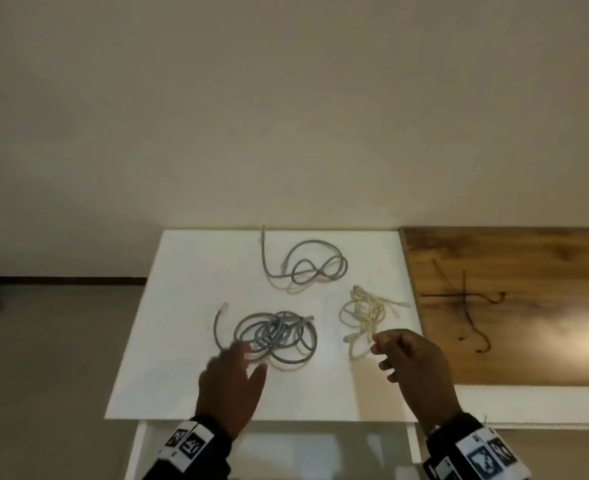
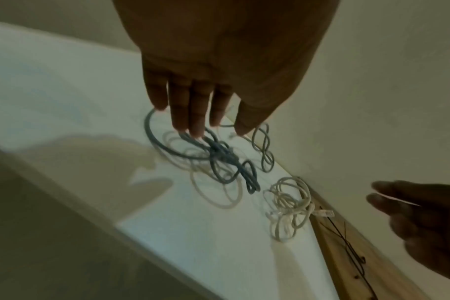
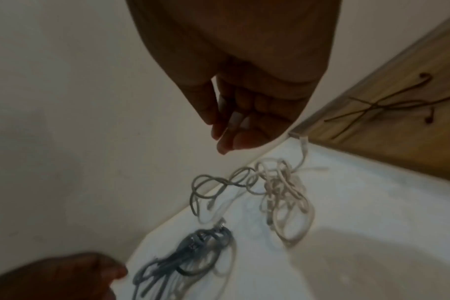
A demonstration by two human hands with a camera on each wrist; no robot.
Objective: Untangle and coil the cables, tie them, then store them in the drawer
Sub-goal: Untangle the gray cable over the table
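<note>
Both hands hover empty, left hand with fingers spread over the tangled grey cable, right hand loosely curled beside the tangled cream cable: untangling looks unstarted, so a loose plug end needs grasping next.

Left hand, palm down, fingers straight and held together, thumb spread aside; fingertips reach the near-left edge of the blue-grey cable tangle, contact uncertain. Right hand, to the right of that tangle, raised, fingers loosely curled toward the thumb, gripping nothing. Both wrists carry bands with black-and-white markers over dark sleeves.
</note>
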